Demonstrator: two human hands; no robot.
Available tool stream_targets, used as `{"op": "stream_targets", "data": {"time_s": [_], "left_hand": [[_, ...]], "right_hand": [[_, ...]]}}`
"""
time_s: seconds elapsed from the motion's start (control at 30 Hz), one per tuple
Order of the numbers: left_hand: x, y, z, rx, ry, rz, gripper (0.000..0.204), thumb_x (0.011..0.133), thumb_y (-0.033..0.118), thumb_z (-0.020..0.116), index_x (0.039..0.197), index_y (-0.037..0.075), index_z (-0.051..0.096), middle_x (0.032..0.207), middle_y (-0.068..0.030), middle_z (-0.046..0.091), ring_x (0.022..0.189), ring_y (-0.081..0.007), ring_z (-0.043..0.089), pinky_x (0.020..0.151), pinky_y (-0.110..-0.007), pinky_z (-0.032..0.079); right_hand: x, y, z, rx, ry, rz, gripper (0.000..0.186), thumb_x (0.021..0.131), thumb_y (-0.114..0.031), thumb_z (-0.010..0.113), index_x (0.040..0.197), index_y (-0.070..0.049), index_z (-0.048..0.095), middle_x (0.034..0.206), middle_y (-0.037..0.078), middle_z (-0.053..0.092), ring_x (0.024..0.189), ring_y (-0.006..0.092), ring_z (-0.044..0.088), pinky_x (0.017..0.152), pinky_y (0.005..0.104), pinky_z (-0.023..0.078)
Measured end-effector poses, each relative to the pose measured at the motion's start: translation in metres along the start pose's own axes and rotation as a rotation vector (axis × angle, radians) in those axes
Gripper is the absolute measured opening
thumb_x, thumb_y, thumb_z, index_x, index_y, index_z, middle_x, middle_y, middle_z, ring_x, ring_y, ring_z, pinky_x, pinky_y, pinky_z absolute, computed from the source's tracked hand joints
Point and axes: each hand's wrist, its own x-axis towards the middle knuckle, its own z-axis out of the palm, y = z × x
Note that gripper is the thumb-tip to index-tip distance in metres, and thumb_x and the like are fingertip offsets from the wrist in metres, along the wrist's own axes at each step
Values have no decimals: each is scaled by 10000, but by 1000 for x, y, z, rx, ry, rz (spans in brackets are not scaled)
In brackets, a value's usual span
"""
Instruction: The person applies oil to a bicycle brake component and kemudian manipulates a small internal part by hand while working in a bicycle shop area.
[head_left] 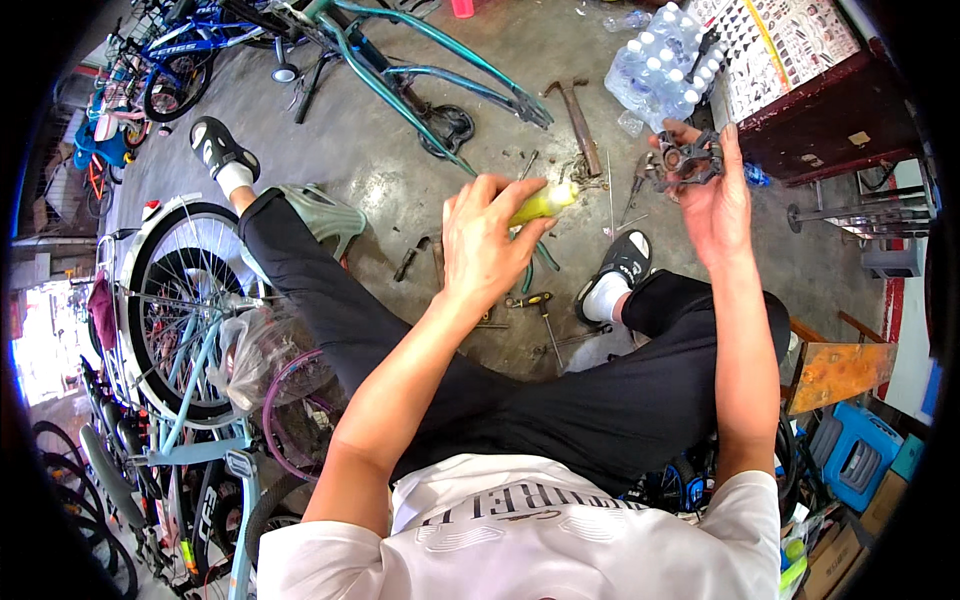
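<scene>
White shirt [600, 560], bottle [542, 204] in left hand [482, 236], pedal [690, 160] in right hand [720, 215]

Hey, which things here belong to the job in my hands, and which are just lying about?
Part of the job, it seems:
Yellow squeeze bottle, in the left hand
Dark part, apparently a bicycle pedal, in the right hand

Probably just lying about:
Hammer
White-capped bottles
Blue plastic case
</scene>
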Motion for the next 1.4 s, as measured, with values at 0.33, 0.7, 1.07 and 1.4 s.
{"op": "stream_targets", "data": {"time_s": [0.33, 0.7, 1.07, 1.4], "left_hand": [[-105, -59, 46, -194, -199, -180, 426, 771, 195, 840, 1174, 128, 721, 996, -75, 657, 950, -287, 642, 833, -411, 472], [-112, -68, 51, -209, -234, -176, 448, 777, 210, 836, 1202, 145, 711, 1025, -65, 656, 975, -290, 642, 850, -409, 468], [-111, -65, 53, -239, -251, -213, 461, 769, 224, 848, 1204, 144, 715, 1037, -65, 663, 969, -292, 639, 866, -410, 459], [-107, -53, 47, -218, -229, -172, 448, 773, 208, 842, 1196, 133, 712, 1033, -70, 656, 971, -293, 633, 859, -401, 454]], "right_hand": [[3, 23, -6, -545, -8, -175, 887, 784, -137, 890, 1511, 35, 411, 1402, 146, 478, 1061, 183, 630, 876, 307, 538], [-2, 28, 22, -825, -153, -548, 947, 647, -125, 959, 1461, -31, 485, 1310, 98, 521, 1096, 209, 649, 1000, 373, 543], [-7, 18, 20, -897, -113, -687, 652, 725, -108, 902, 1304, 19, 631, 1186, 132, 643, 1044, 238, 695, 927, 374, 595], [-9, 15, 9, -182, -278, -288, 1001, 662, -229, 965, 1481, 43, 455, 1435, 99, 535, 1167, 197, 600, 1053, 387, 473]]}}
